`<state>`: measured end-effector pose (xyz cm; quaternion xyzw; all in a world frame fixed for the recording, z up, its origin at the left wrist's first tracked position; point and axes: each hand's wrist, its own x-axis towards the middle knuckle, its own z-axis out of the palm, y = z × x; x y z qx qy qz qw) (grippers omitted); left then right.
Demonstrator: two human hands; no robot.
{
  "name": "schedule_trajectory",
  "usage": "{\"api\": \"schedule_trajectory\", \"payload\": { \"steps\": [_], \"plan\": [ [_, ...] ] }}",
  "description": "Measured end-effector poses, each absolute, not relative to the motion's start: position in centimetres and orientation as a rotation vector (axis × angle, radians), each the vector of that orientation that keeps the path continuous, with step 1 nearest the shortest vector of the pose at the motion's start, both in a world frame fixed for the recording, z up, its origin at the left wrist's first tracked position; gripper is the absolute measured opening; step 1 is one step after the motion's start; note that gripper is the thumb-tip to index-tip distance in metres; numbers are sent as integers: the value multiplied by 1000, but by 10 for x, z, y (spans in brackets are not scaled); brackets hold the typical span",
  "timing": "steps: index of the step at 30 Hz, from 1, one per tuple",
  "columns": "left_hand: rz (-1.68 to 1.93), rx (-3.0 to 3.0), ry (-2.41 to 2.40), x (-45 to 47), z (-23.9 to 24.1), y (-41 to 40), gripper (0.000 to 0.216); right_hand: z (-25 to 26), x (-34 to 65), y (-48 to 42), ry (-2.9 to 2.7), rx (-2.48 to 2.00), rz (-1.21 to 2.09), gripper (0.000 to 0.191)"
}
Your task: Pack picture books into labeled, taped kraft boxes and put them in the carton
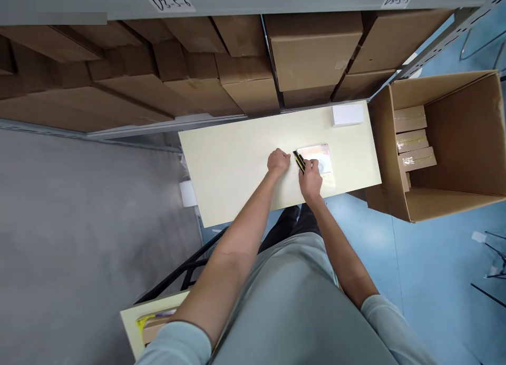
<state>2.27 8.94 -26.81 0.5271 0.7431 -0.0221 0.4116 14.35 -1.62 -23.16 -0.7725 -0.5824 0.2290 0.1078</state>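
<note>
My right hand [310, 181] is closed round a black and yellow utility knife [299, 161], its tip pointing up and to the left. Just beside and partly under that hand lies a flat, pale package with a shiny printed face [323, 155] on the cream tabletop [233, 165]. To the left, my left hand [279, 161] is curled closed close to the knife's tip; anything between its fingers is hidden or too small to make out. A small white box [348, 114] sits near the table's far right corner.
Shelving filled with brown cardboard boxes [316, 54] runs along the table's far side. At right stands a large open carton [454, 191] with several small brown boxes [415, 138] inside. A black metal rail [185, 265] and a lower cream surface [136, 323] are at lower left.
</note>
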Motion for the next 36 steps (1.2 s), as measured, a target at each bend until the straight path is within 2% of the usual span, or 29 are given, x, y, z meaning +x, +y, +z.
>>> {"api": "schedule_trajectory", "payload": {
  "steps": [13,36],
  "plan": [
    [-34,1286,1907,24,-272,89,17,-245,138,-23,-1746,-2194,589,43],
    [-83,1309,1908,27,-261,88,18,-210,140,-89,-2004,-2343,537,39]
  ]
}}
